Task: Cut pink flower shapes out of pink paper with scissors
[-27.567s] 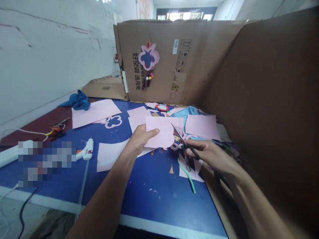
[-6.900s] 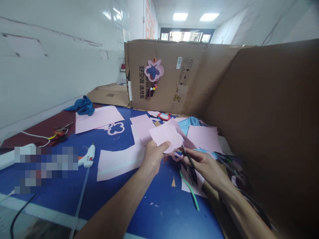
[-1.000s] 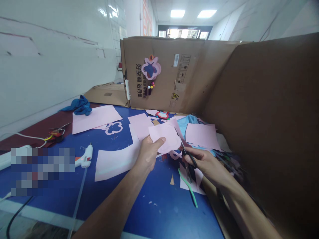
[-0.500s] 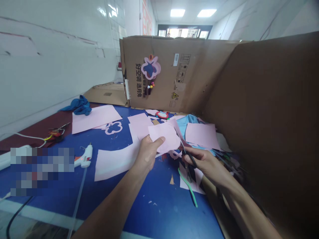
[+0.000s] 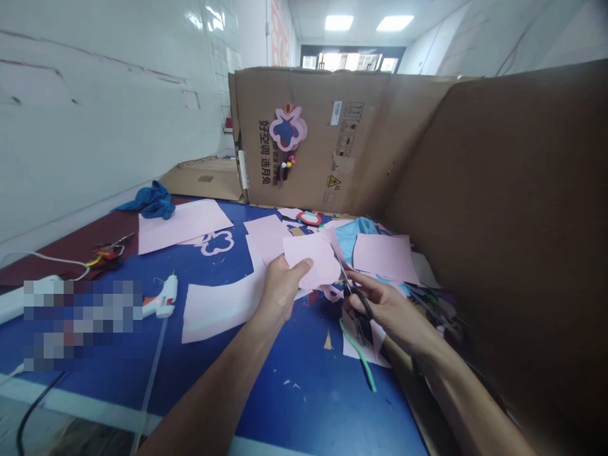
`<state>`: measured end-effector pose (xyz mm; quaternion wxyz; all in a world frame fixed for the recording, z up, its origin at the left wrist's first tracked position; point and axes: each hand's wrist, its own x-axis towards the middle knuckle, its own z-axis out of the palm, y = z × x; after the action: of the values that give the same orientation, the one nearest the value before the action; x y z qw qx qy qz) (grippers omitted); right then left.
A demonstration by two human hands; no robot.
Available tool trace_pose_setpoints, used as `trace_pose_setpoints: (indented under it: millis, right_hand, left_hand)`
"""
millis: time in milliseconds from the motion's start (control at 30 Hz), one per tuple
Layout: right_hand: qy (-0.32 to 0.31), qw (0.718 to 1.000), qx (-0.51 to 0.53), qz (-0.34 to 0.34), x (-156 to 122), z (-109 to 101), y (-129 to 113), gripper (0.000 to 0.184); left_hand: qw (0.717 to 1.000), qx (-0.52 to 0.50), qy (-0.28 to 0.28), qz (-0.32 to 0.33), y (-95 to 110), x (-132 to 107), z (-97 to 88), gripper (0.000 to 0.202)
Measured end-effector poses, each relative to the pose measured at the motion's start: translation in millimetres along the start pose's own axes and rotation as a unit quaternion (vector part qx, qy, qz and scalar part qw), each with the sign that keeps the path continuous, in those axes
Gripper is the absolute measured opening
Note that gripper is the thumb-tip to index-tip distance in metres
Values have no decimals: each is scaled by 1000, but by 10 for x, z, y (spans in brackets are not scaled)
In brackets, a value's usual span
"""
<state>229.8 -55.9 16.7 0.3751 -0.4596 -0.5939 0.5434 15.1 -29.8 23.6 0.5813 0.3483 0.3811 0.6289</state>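
Observation:
My left hand (image 5: 281, 291) pinches a pink paper piece (image 5: 311, 259) with rounded edges, thumb on top, and holds it above the blue table (image 5: 294, 405). My right hand (image 5: 384, 310) grips black scissors (image 5: 351, 292); their blades point up and left into the right edge of that paper. A cut strip of pink paper (image 5: 335, 244) curls off beside the blades.
Pink sheets (image 5: 183, 220) and offcuts lie over the blue table. A white glue gun (image 5: 164, 297) lies at left, pliers (image 5: 110, 252) and a blue cloth (image 5: 151, 199) beyond it. A green strip (image 5: 360, 354) lies near my right wrist. Cardboard walls (image 5: 498, 209) close the back and right.
The pink piece has turned slightly in my left hand and the scissors have moved a little up along its right edge. Both hands keep their grips.

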Motion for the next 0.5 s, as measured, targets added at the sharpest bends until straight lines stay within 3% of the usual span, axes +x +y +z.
trace_pose_setpoints:
  millis: [67,200,500]
  right_hand:
    - [-5,1000,20,7,-7,21,-6,78]
    - [-33,999,41,-1,-15,69,-32,56]
    - [-62,997,41,7,83,82,-82,43]
  left_hand:
    - [1000,5,2,6,-6,10,-6,40]
    - [1000,9,5,16,-2,24,-15,41]
    - [999,-1,6,52,82,57,-49,38]
